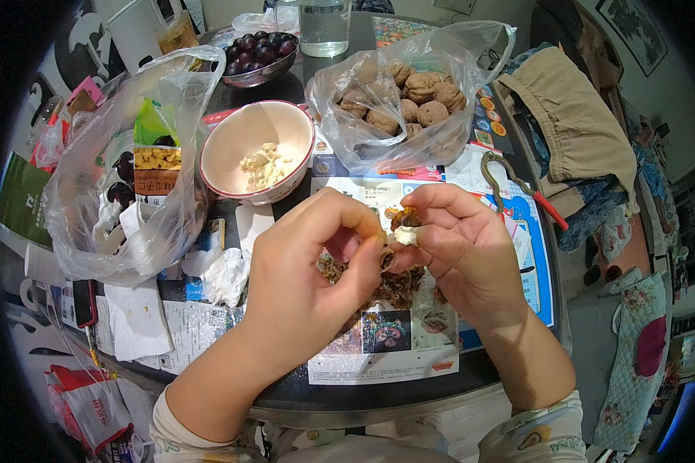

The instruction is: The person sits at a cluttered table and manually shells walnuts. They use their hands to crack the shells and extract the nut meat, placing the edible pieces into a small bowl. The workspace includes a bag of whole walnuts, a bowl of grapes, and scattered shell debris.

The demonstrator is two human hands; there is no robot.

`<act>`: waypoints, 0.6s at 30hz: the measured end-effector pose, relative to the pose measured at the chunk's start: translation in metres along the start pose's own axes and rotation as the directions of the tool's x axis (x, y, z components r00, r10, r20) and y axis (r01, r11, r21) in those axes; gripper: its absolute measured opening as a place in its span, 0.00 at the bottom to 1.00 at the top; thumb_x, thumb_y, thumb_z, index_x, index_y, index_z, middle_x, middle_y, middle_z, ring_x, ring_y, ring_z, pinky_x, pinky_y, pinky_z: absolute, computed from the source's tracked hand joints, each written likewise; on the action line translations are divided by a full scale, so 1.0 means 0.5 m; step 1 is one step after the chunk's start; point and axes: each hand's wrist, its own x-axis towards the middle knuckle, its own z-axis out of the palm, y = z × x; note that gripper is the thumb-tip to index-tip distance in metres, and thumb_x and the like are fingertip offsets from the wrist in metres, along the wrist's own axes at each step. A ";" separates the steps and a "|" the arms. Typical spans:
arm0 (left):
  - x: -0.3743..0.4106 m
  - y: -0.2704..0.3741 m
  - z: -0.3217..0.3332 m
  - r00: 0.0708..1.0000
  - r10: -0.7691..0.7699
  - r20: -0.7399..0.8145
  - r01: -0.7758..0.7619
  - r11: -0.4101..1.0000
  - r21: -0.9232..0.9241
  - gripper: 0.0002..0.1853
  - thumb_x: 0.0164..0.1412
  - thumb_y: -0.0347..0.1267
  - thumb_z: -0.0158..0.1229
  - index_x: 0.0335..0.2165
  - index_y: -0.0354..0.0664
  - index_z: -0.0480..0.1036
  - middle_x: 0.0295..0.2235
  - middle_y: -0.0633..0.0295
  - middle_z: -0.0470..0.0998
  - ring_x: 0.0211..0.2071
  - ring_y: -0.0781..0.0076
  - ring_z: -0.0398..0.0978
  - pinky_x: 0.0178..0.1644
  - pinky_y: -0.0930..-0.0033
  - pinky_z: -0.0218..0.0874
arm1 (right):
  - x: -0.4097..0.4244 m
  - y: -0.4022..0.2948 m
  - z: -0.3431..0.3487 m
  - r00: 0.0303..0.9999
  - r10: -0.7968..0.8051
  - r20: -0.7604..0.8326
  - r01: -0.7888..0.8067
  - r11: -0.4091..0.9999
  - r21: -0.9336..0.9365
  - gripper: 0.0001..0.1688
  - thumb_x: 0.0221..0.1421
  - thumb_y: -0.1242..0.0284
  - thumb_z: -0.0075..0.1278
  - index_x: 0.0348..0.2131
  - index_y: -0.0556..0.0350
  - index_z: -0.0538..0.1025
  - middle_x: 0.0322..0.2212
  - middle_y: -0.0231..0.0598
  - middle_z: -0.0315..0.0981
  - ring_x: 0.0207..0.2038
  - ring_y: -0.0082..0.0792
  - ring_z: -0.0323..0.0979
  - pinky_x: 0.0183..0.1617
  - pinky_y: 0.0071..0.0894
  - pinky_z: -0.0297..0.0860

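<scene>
My left hand (318, 260) pinches a small brown piece of walnut skin or shell (387, 258) between thumb and forefinger. Close beside it, my right hand (463, 249) holds a pale peeled piece of walnut kernel (405, 235), with a brown unpeeled part (406, 217) just above it. Beneath both hands, brown walnut scraps (399, 286) lie on a printed sheet (382, 370), partly hidden by the fingers. Beyond my left hand stands a cream bowl with a red rim (214, 144), holding pale kernel pieces (266, 166). Whole walnuts (423, 87) fill a clear plastic bag (347, 147) at the back.
A plastic bag with snack packets (69, 231) stands at left, near a crumpled tissue (226, 275) and a phone (84, 304). Behind are a bowl of dark grapes (260, 55) and a glass jug (324, 29). A red-handled nutcracker (547, 208) lies at right.
</scene>
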 end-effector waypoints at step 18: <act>0.001 -0.002 -0.013 0.989 -0.100 0.108 0.096 0.994 0.045 0.10 0.48 0.24 0.51 0.14 0.33 0.64 0.12 0.58 0.63 0.15 0.71 0.62 0.19 0.73 0.51 | 0.000 -0.011 -0.001 0.999 0.008 0.035 -0.003 0.992 -0.125 0.19 0.48 0.79 0.44 0.42 0.67 0.63 0.33 0.40 0.66 0.31 0.24 0.67 0.37 0.20 0.65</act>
